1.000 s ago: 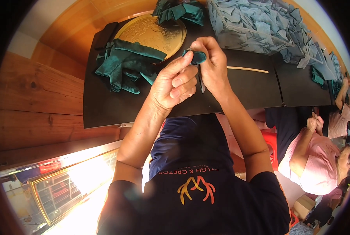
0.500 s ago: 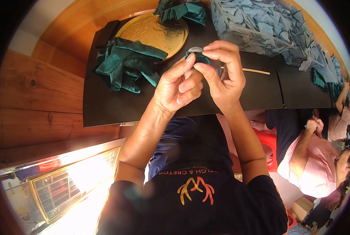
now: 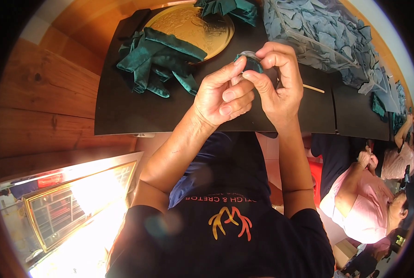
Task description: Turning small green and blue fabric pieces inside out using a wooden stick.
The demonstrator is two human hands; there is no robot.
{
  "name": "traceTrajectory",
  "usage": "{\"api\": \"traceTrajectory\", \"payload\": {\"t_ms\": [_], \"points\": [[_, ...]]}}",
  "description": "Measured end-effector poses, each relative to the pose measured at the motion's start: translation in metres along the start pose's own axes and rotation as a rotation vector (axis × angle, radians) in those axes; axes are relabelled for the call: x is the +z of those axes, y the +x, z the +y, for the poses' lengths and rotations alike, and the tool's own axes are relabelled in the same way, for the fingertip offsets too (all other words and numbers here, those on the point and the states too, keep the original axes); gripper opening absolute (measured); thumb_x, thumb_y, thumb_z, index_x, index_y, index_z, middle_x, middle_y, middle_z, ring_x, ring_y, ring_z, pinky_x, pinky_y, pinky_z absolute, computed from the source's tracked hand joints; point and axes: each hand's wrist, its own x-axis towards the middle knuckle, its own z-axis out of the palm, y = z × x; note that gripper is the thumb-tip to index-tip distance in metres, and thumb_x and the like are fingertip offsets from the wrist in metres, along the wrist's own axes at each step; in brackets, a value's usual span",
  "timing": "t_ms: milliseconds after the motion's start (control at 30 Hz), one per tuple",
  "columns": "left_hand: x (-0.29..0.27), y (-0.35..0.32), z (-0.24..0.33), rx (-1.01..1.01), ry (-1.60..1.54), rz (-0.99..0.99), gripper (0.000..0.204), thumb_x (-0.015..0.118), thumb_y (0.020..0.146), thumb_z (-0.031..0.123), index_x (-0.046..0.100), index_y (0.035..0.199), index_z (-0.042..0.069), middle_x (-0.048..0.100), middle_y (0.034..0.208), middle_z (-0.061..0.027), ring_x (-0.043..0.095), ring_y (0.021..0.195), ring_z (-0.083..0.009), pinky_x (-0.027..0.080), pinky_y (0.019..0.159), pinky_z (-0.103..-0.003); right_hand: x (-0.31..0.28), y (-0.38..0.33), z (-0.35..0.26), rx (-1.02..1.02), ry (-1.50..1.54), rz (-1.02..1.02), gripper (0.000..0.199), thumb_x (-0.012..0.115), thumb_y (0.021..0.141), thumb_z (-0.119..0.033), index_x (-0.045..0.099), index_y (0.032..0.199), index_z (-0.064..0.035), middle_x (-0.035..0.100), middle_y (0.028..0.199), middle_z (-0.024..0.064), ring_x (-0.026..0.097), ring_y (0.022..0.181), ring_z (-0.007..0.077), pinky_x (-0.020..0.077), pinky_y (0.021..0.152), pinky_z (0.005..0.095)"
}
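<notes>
Up over the black table [image 3: 147,113], my left hand [image 3: 225,90] and my right hand [image 3: 281,78] meet at a small piece of dark green velvet fabric [image 3: 254,65] with a greyish edge. My left thumb presses on its near left side, with the other left fingers curled below. My right thumb and fingertips pinch its right side. Part of the piece is hidden by my fingers. Left of my hands lies a loose heap of green velvet pieces [image 3: 156,58], partly over the gold embossed tray [image 3: 188,25].
More green velvet pieces [image 3: 228,8] sit at the back. A clear plastic bin [image 3: 304,54] at the far right is heaped with grey-blue fabric pieces [image 3: 325,28]. A thin wooden stick [image 3: 314,88] lies right of my hands. A person in pink [image 3: 350,204] sits at the right.
The view has shifted, so the table and my hands appear further right. Both hands still grip the green velvet fabric, with slight finger movement around it.
</notes>
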Motion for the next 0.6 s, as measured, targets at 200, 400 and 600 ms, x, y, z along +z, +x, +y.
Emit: {"api": "traceTrajectory", "payload": {"t_ms": [200, 400, 600], "points": [[0.007, 0.000, -0.002, 0.037, 0.112, 0.162, 0.032, 0.038, 0.103, 0.035, 0.055, 0.090, 0.010, 0.043, 0.050, 0.0041, 0.036, 0.031, -0.0094, 0.027, 0.030, -0.022, -0.006, -0.005, 0.010, 0.167, 0.156, -0.043, 0.023, 0.074, 0.078, -0.003, 0.053, 0.090, -0.0010, 0.055, 0.098, 0.0086, 0.054, 0.088, 0.0155, 0.0447, 0.078, 0.0264], [0.004, -0.002, -0.003, 0.027, 0.068, 0.141, 0.037, 0.033, 0.104, 0.036, 0.052, 0.093, 0.006, 0.042, 0.050, 0.0058, 0.034, 0.030, -0.0067, 0.026, 0.028, -0.021, -0.002, -0.005, 0.009, 0.270, 0.391, -0.033, 0.022, 0.073, 0.079, -0.004, 0.054, 0.089, -0.0024, 0.055, 0.103, 0.0070, 0.053, 0.091, 0.0122, 0.0443, 0.080, 0.0253], [0.003, -0.001, 0.002, -0.008, 0.035, 0.123, 0.021, 0.045, 0.101, 0.029, 0.056, 0.094, 0.013, 0.044, 0.051, 0.0003, 0.036, 0.031, -0.0102, 0.028, 0.029, -0.020, -0.007, -0.007, 0.011, 0.243, 0.193, -0.060, 0.020, 0.073, 0.080, -0.007, 0.055, 0.087, -0.0016, 0.056, 0.101, 0.0071, 0.053, 0.089, 0.0125, 0.0437, 0.078, 0.0251]]}}
